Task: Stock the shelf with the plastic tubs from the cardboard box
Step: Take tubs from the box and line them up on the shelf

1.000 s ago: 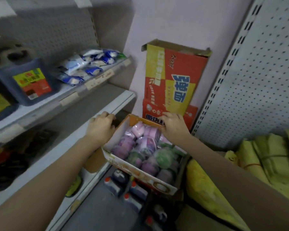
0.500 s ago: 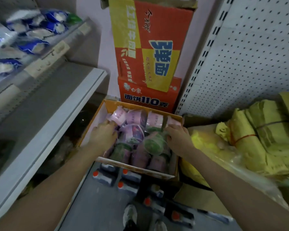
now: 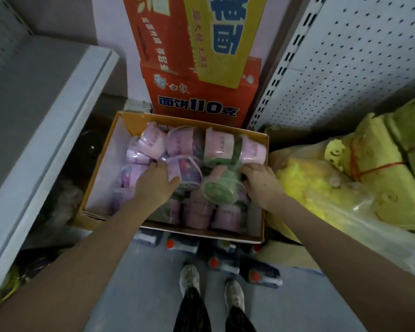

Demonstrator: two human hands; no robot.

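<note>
Grey floor (image 3: 130,295), corner of a shop aisle. Cardboard box (image 3: 98,178) sits open between the white shelf (image 3: 58,121) on the left and yellow bundles (image 3: 381,168) on the right. Red carton (image 3: 197,97) stands behind it, bottles (image 3: 182,245) under its near edge. Plastic tubs (image 3: 177,142) lie piled inside. 2 hands in the box: left hand (image 3: 157,185) rests on pink tubs, fingers nearly straight, thumb against the purple-lidded tub (image 3: 187,173); right hand (image 3: 261,185) curls round the green-lidded tub (image 3: 219,190).
</note>
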